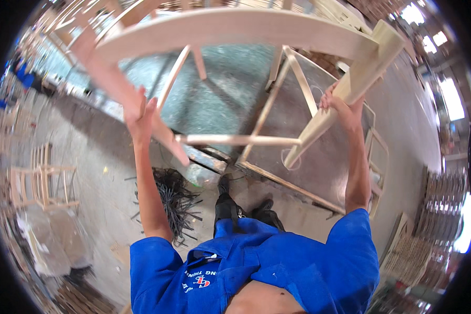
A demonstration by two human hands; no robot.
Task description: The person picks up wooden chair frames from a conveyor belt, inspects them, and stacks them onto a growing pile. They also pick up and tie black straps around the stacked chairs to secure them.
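A pale, unfinished wooden chair frame (240,26) is held up in front of me, tilted, with a broad curved rail across its far side and a thin rung between its two near legs. My left hand (139,116) is closed round the left leg, which is smeared by motion. My right hand (345,107) grips the right leg, its fingers wrapped over the wood. Below the frame are a worn greenish work table (214,112) and, to its right, a grey panel with a wooden border (319,180). The frame hides part of both.
A heap of dark strips (175,201) lies on the concrete floor near my feet. At the left stand wooden chairs (44,180) and a plastic-covered bundle (55,240). Stacked wooden parts (439,214) line the right side. More chair frames crowd the far end.
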